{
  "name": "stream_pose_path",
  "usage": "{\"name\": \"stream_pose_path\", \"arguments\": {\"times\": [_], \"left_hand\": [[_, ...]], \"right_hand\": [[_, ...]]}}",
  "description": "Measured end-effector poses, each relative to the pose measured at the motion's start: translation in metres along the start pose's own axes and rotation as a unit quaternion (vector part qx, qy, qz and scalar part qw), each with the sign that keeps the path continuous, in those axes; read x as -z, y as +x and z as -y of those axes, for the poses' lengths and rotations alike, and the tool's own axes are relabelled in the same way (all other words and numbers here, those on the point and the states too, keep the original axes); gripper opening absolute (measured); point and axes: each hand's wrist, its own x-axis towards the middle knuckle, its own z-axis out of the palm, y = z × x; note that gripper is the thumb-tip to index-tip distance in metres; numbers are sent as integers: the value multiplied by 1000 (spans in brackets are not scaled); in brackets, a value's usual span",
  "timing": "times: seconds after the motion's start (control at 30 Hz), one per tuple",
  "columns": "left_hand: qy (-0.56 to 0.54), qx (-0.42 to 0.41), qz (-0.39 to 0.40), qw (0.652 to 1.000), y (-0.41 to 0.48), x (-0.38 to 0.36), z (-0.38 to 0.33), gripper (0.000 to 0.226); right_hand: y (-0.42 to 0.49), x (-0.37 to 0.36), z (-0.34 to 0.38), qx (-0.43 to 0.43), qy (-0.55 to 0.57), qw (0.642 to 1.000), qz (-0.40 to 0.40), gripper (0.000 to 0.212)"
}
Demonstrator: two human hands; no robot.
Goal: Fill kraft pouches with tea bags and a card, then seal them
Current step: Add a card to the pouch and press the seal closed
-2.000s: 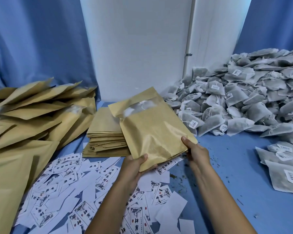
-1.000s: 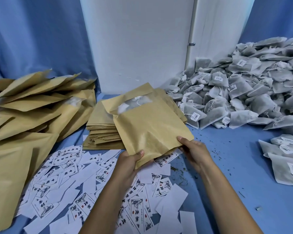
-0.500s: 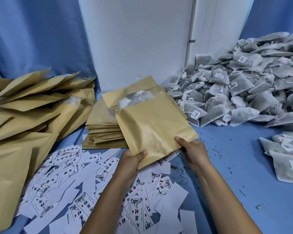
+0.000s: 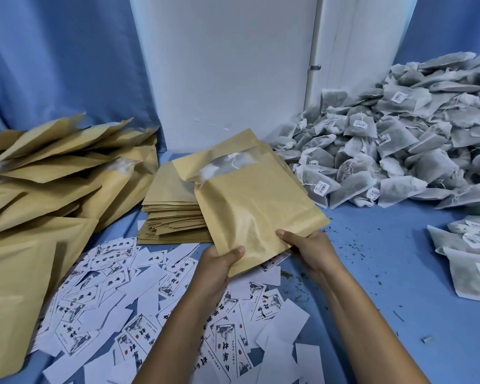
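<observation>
Centre frame: left hand (image 4: 219, 266) and right hand (image 4: 311, 249) each keep a pinching grip on the filled kraft pouch (image 4: 257, 209), mouth unsealed; next likely a card (image 4: 226, 338), then sealing.

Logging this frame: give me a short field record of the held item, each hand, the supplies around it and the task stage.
held item: kraft pouch, mouth open, tea bags visible inside
left hand: grips the pouch's near-left corner
right hand: grips the pouch's near-right edge
empty pouches: flat stack behind the held pouch
cards: loose printed cards scattered beneath the hands
tea bags: big pile at right
filled pouches: heap at left
stage: pouch not yet sealed
</observation>
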Motion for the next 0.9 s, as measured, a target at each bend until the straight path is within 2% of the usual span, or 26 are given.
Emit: {"name": "stream_pose_path", "arguments": {"times": [0.03, 0.1, 0.2, 0.27, 0.37, 0.43, 0.57, 0.73, 0.9], "left_hand": [[3, 1, 3, 1000, 0, -1, 0, 19], [0, -1, 3, 1000, 0, -2, 1, 19], [-9, -9, -1, 1000, 1, -1, 2, 23], [-14, -9, 5, 1000, 2, -1, 2, 22], [-18, -8, 12, 1000, 1, -4, 3, 19], [-20, -9, 13, 1000, 2, -4, 3, 18], [-6, -11, 0, 1000, 3, -3, 5, 19], [22, -9, 4, 1000, 3, -2, 8, 17], [19, -13, 3, 1000, 3, -2, 7, 22]], "right_hand": [[-2, -1, 3, 0, -7, 1000, -10, 23], [0, 0, 1, 9, -6, 1000, -10, 27], [-3, -5, -1, 14, -3, 1000, 28, 12], [-7, -9, 0, 10, -3, 999, 47, 14], [-7, -10, -1, 39, -36, 998, 19, 8], [-9, -11, -1, 48, -31, 998, 13, 10], [-12, -15, -4, 4, 4, 998, 69, 19], [-12, -17, -4, 34, -1, 998, 45, 14], [-17, -20, -4, 15, -3, 994, 109, 11]]}}
